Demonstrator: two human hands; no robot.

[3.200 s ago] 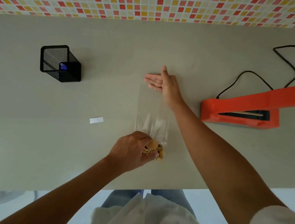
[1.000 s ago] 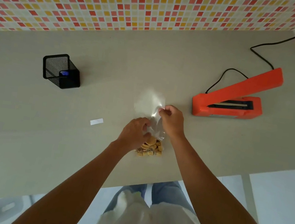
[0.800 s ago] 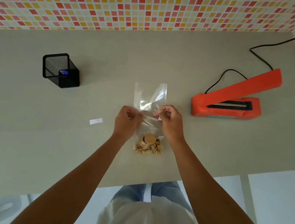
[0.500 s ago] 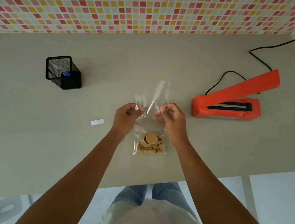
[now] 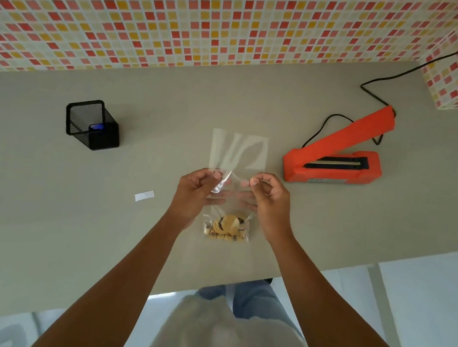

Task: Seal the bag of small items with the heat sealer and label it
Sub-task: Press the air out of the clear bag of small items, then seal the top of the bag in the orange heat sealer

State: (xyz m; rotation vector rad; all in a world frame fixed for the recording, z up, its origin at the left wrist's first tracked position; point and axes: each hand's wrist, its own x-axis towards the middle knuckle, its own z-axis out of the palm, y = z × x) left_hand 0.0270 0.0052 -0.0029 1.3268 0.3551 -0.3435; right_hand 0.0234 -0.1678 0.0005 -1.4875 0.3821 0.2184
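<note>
A clear plastic bag is held upright over the table's middle, its empty top stretched flat. Small tan wooden pieces sit bunched at its bottom. My left hand pinches the bag's left edge at mid-height. My right hand pinches the right edge at the same height. The orange heat sealer stands to the right with its arm raised. A small white label lies flat on the table to the left of my left hand.
A black mesh pen cup with something blue inside stands at the left. The sealer's black cord runs back to the tiled wall. The table's near edge is close below the bag.
My hands moved from the bag's bottom to its two side edges and lifted it. The crumpled top has been pulled out flat between them.
</note>
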